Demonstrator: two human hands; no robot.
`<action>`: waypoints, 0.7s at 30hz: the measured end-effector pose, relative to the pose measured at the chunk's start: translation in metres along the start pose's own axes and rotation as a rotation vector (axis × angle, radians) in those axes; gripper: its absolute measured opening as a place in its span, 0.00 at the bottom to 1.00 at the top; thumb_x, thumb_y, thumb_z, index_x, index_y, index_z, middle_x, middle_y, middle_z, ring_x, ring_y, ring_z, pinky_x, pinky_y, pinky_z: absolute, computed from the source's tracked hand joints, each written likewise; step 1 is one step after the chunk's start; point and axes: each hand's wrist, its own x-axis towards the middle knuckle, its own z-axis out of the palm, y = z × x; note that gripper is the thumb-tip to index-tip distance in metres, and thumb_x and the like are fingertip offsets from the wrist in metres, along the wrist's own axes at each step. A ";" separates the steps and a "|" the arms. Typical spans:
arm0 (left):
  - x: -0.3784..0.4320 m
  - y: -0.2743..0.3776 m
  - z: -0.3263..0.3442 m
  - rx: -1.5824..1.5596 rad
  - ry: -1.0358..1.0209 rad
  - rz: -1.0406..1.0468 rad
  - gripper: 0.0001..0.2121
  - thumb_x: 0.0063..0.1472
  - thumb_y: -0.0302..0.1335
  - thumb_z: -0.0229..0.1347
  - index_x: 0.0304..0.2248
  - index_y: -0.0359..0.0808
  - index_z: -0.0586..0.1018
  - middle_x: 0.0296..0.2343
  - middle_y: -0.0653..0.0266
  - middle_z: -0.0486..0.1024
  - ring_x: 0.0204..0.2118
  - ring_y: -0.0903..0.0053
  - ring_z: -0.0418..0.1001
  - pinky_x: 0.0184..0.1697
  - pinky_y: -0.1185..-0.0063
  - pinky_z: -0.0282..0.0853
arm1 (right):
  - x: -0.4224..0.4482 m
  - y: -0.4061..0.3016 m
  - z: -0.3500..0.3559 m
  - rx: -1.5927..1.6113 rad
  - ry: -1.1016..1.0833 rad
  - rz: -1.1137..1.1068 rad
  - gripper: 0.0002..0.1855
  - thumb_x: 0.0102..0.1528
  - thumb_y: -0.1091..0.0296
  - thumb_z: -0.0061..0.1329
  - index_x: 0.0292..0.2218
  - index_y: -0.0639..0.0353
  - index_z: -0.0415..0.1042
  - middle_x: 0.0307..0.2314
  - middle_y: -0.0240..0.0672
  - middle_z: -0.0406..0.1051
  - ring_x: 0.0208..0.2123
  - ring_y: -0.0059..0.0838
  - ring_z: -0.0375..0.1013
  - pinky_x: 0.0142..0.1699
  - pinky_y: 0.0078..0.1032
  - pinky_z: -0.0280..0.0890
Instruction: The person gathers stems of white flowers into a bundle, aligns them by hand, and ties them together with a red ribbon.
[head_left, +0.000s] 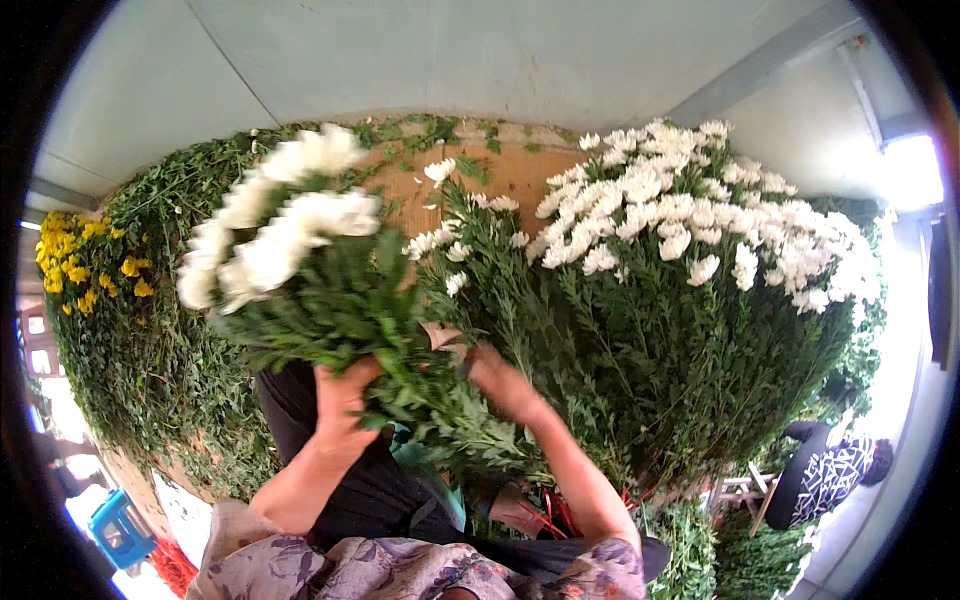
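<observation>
My left hand (345, 397) grips a bunch of white chrysanthemums (322, 300) by its leafy stems, over my dark trousers (360, 502). The flower heads point up and to the left, blurred by motion. Beside the stems on the right is my right hand (499, 379), also blurred; leaves partly cover its fingers, and I cannot tell whether they hold a stem. Just right of it lie loose white chrysanthemums (480, 255) and a large pile of them (660, 202), heads towards the wall and green stems (675, 360) towards me.
Stripped leaves and stems (172, 375) heap on the left, with yellow chrysanthemums (71, 255) beyond. Leaf scraps lie on cardboard (510, 172) by the pale wall (420, 60). Red ties (555, 517) lie near my foot. A blue stool (120, 529) stands lower left; another person (825, 480) is lower right.
</observation>
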 end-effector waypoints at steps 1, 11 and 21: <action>0.004 0.010 0.002 -0.015 -0.011 -0.138 0.36 0.57 0.27 0.58 0.60 0.33 0.51 0.54 0.49 0.61 0.56 0.63 0.62 0.56 0.63 0.62 | -0.018 0.057 0.035 0.045 -0.144 -0.072 0.31 0.61 0.52 0.37 0.59 0.61 0.54 0.60 0.44 0.53 0.60 0.40 0.54 0.64 0.33 0.46; 0.031 0.022 0.033 -0.361 0.243 -0.191 0.08 0.53 0.16 0.55 0.35 0.27 0.78 0.36 0.62 0.75 0.37 0.74 0.75 0.40 0.74 0.75 | 0.081 0.100 -0.040 -0.338 1.059 -0.185 0.11 0.54 0.67 0.51 0.39 0.62 0.70 0.32 0.43 0.72 0.35 0.44 0.70 0.40 0.38 0.67; 0.037 0.013 0.036 0.332 0.124 0.024 0.10 0.54 0.17 0.56 0.38 0.27 0.76 0.36 0.57 0.76 0.37 0.70 0.76 0.41 0.73 0.73 | 0.077 0.025 -0.131 -0.330 1.011 -0.167 0.07 0.60 0.69 0.45 0.38 0.58 0.73 0.19 0.30 0.68 0.19 0.18 0.63 0.21 0.16 0.61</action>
